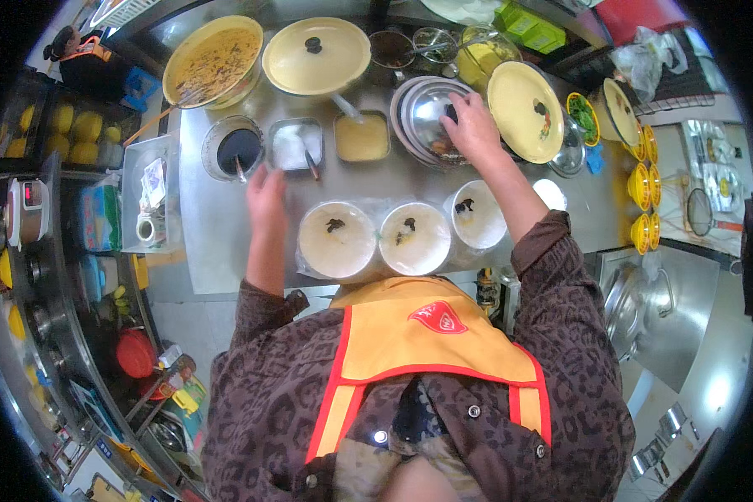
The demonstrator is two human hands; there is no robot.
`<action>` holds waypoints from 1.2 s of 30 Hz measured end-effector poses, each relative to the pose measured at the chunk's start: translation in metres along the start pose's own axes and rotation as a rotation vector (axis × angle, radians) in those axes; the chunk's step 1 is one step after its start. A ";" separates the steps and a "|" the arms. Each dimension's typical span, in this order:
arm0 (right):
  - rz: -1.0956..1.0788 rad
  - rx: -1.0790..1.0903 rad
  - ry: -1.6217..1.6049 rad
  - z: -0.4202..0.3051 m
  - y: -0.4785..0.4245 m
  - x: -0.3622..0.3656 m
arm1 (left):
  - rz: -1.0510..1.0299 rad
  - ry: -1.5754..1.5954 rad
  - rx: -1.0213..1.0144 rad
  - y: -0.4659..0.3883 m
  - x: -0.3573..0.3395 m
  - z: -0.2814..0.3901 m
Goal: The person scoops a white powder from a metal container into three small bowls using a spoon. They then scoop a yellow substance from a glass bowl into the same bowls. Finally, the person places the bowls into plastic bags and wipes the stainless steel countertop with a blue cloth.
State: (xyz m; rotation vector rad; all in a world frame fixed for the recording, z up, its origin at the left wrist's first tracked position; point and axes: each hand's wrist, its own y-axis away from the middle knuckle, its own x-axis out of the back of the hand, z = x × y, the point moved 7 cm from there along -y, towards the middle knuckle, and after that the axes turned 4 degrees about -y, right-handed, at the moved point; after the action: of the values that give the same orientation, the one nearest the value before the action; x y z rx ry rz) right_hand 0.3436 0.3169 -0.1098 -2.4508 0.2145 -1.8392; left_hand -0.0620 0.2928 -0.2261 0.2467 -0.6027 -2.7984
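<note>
My right hand (pixel 475 128) grips the black knob of a shiny metal lid (pixel 421 113). The lid sits over a round pot (pixel 401 135), and some reddish-brown food shows past its near edge. My left hand (pixel 267 196), blurred, is raised beside a clear bowl of dark sauce (pixel 235 150), close to the spoon handle in it; I see nothing in its fingers. Nearest me stand three white bowls lined with clear plastic: the left bowl (pixel 337 241), the middle bowl (pixel 415 241) and the right bowl (pixel 479 216). Each holds small dark bits and seasoning.
Behind the bowls are a tray of white seasoning (pixel 292 144) and a tray of yellowish paste (pixel 361 138). Large enamel basins, one with a cream lid (pixel 317 55), line the back. A tilted cream lid (pixel 526 113) stands right of my hand. A person (pixel 81 56) is at far left.
</note>
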 end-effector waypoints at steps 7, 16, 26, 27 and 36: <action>-0.030 -0.002 0.011 0.011 -0.003 -0.012 | -0.047 -0.001 0.007 0.042 0.014 0.005; -0.021 0.057 -0.136 -0.004 0.013 0.034 | 0.041 0.033 -0.022 0.078 0.034 0.011; 0.044 -0.030 -0.503 0.000 0.094 0.106 | 0.066 -0.035 -0.084 0.115 0.006 0.018; 0.049 -0.025 -0.554 0.001 0.101 0.109 | 0.085 -0.067 -0.098 0.120 0.004 0.022; 0.135 -0.108 -0.944 0.046 0.180 0.069 | 0.184 -0.201 -0.207 0.135 0.001 0.023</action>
State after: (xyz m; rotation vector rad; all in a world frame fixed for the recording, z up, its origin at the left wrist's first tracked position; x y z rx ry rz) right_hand 0.3938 0.1269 -0.0825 -2.9555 0.3894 -0.4923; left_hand -0.0381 0.1825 -0.1486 -0.1272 -0.3520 -2.6968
